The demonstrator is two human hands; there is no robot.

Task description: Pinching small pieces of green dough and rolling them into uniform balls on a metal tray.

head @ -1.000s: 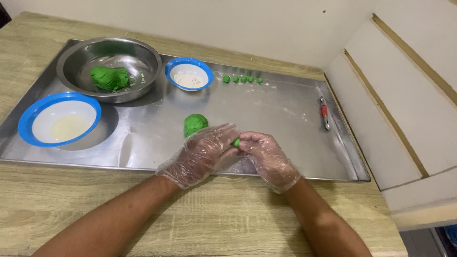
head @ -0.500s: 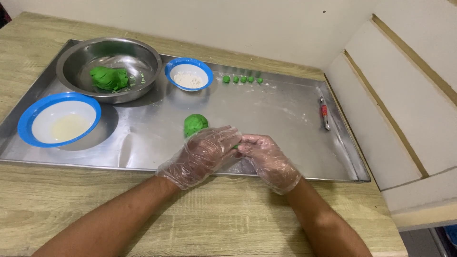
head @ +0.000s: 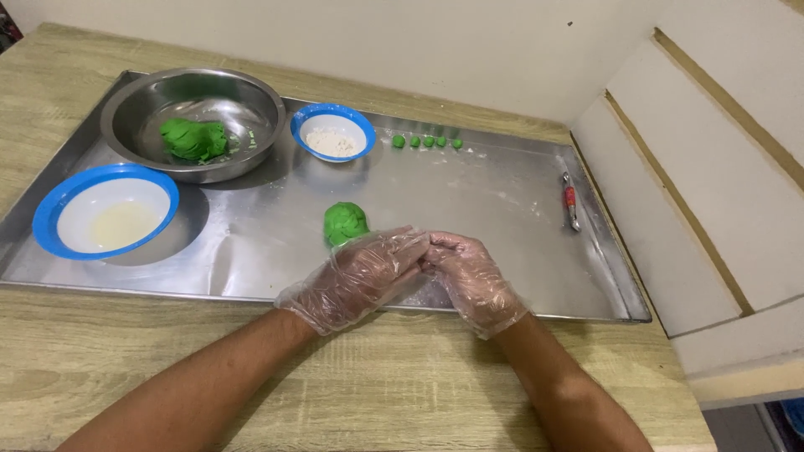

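Nearest the camera, two bare forearms are reaching in over the wooden tabletop (head: pixel 402 393), both hands wearing clear, loose plastic gloves. The left hand (head: pixel 360 280) and the right hand (head: pixel 469 272) are meeting over the near edge of the large metal tray (head: pixel 251 276), fingertips pressing together with the fingers curled inward. Whatever is sitting between the fingers is hidden by the gloves, so I cannot tell whether either hand is grasping anything or merely closing against the other.

Just beyond the left hand's fingers, a rounded lump of green dough (head: pixel 345 222) is lying on the bare tray floor, close to the glove but apart from it. To the far left, a blue-rimmed white bowl (head: pixel 106 209) is sitting on the tray, holding a thin pool of pale liquid.

Farther back, a stainless steel mixing bowl (head: pixel 194 121) is standing in the tray's left rear corner with a bigger, rougher mass of green dough (head: pixel 194 138) inside it. Right beside it, a smaller blue-rimmed bowl (head: pixel 333 131) is holding white flour. Next to that bowl, a short row of small green dough balls (head: pixel 427 141) is lining up along the tray's rear rim, with flour dusting the metal in front of them.

Near the tray's right wall, a slim tool with a red handle (head: pixel 569 201) is lying lengthwise, well apart from both hands.
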